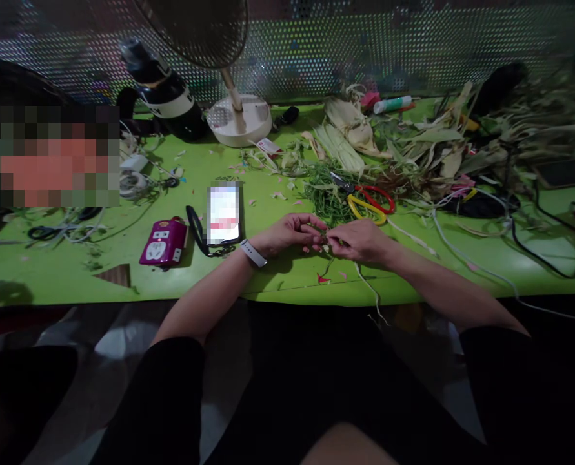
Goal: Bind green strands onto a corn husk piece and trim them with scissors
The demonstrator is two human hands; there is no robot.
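Observation:
My left hand (299,234), with a white band on its wrist, has its fingers curled in a pinch. Close against it, my right hand (364,242) is also closed, thumb and finger pressed together. Between the fingertips is something small and thin that I cannot make out. A pale string (372,289) trails from beneath my right hand over the table's front edge. Just beyond the hands lies a heap of green sprigs (323,199). Scissors (375,201) with one red and one yellow handle rest on it, blades apart.
A lit phone (224,214) and purple power socket (164,243) lie on the green table (277,284). Behind stand a fan (239,119) and a large dark bottle (171,97). Dry husks (350,126) and cables (481,252) spread right. A person with blurred face sits left.

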